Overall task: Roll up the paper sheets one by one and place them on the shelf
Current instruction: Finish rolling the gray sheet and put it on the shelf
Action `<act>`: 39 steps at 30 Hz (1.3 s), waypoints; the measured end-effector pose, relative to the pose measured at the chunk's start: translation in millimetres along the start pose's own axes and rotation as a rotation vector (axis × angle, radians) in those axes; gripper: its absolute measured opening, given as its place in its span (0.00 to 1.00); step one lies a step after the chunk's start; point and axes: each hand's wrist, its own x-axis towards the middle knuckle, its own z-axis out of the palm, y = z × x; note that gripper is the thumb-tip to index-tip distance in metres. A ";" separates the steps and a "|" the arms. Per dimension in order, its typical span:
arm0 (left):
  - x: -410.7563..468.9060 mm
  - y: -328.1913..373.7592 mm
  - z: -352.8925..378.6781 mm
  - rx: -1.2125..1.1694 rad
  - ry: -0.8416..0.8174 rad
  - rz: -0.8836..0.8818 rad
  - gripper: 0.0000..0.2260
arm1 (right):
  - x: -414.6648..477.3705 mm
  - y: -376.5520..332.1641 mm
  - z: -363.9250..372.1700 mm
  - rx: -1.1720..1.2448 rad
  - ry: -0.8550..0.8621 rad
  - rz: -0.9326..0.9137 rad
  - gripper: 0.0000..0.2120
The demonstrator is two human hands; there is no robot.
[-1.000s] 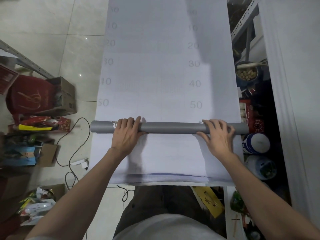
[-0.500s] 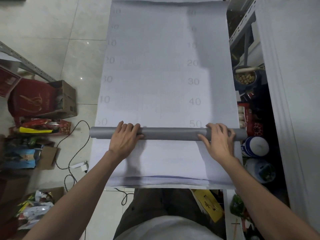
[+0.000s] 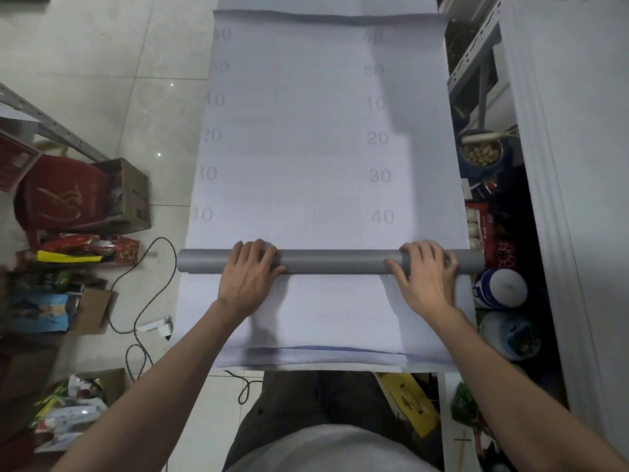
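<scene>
Left hand [image 3: 250,270] and right hand [image 3: 425,274] are apparently gripping the roll [image 3: 337,262]; uneven pushing is risking skewing the sheet [image 3: 306,148] ahead of them

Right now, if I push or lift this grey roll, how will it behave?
Pushed, the grey roll is round on a flat paper sheet, so it likely rolls. It is long and slim, with left hand and right hand set wide apart, so lifted one-handed it may sag.
</scene>
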 end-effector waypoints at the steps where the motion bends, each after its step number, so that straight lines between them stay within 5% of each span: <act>1: -0.5 1.0 0.1 0.019 0.005 0.001 0.22 | -1.2 1.0 1.8 0.023 0.004 -0.013 0.29; 4: -2.5 2.1 -2.3 0.046 0.019 0.019 0.26 | -4.6 3.5 6.9 0.025 0.011 -0.030 0.33; 12: -1.8 -8.3 0.6 -0.003 0.016 0.051 0.15 | 0.0 9.4 5.7 -0.018 0.026 -0.042 0.27; 19: 8.3 -1.2 -9.4 -0.052 -0.092 -0.068 0.22 | -0.7 -0.4 6.0 -0.064 -0.009 -0.002 0.35; 26: 2.6 -2.9 -6.2 -0.058 -0.057 -0.015 0.21 | 2.3 4.4 1.5 -0.015 0.002 -0.036 0.24; 32: 2.0 4.3 -4.4 0.020 -0.047 -0.049 0.29 | 6.1 -2.1 1.4 -0.017 -0.020 -0.037 0.28; 39: -4.0 0.2 3.3 -0.016 0.007 -0.019 0.19 | -4.9 -7.7 -0.1 -0.063 -0.043 -0.022 0.29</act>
